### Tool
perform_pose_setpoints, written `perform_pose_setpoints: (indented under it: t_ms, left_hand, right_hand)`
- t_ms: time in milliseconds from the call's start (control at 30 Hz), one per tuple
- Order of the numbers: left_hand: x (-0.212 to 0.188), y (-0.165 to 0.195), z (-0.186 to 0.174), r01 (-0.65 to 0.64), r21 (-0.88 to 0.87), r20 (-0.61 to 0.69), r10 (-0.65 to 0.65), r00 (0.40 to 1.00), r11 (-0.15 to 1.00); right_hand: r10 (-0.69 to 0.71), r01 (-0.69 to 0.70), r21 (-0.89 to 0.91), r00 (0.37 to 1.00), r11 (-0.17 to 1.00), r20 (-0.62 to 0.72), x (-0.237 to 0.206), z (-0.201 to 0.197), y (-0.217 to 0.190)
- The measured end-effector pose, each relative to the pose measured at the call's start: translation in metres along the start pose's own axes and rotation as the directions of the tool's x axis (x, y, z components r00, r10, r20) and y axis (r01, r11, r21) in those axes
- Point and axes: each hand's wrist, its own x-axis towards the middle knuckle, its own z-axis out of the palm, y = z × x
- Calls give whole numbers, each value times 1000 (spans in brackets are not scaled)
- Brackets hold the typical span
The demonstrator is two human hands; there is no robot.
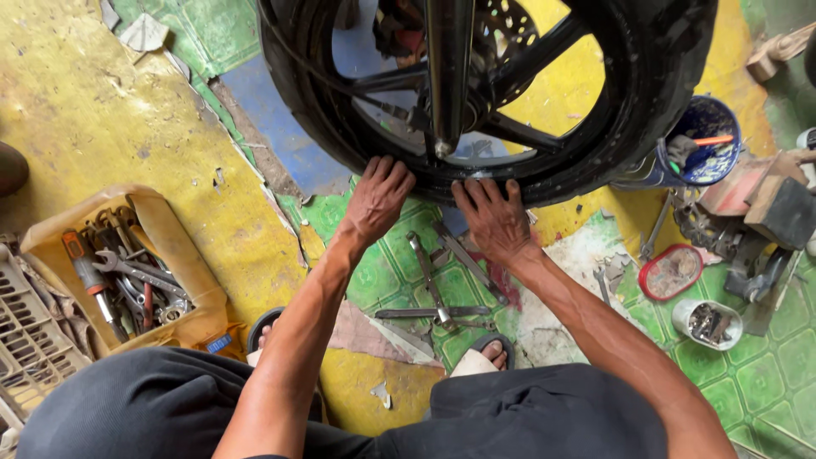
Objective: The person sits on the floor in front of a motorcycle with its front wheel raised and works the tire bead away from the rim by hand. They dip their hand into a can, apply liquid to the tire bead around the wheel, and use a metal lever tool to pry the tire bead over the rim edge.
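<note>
**Both hands flat on the lower tyre of a motorcycle wheel**

Left hand [376,197]: open, fingers spread, pressed against the bottom of the black tyre [340,140]. Nothing gripped.

Right hand [495,219]: open likewise, palm down, fingertips on the tyre's lower edge. The hands sit near each other with a narrow gap between, directly under the fork leg [448,76], which drops in front of the spokes.

The wheel stands upright, its lowest arc meeting the floor [102,119] just ahead of the hands. The floor is painted yellow, green and blue, with paint worn and chipped.

Between the forearms: several long wrenches [442,285] lying loose on the green patch, close behind the right wrist. Sandalled feet lie just nearer the body.

Left side: yellow cut-open jug [174,263] full of tools, well apart from the left arm; open yellow floor lies between.

Right side is crowded: red oval tray [671,272], small white cup of parts [707,321], blue bucket [705,140] touching the tyre's far edge, and wood blocks [769,200].
</note>
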Motion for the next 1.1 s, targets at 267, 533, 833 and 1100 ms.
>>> perform_pose_setpoints:
  t_ms: [267,533,833,1100]
  left_hand:
    - [-8,7,0,22,87,-160,-7,987,996]
    - [0,9,-1,47,98,-29,-45,999,994]
    - [-3,4,-6,-4,59,-80,9,997,998]
    - [12,8,-9,72,-17,120,-69,990,997]
  right_hand:
    - [-47,49,16,990,999,-131,-3,5,7]
    - [22,-16,80,997,997,-74,-1,4,3]
    - [-9,17,63,993,998,-115,-6,7,6]
    - [73,-94,99,978,991,197,20,-11,-5]
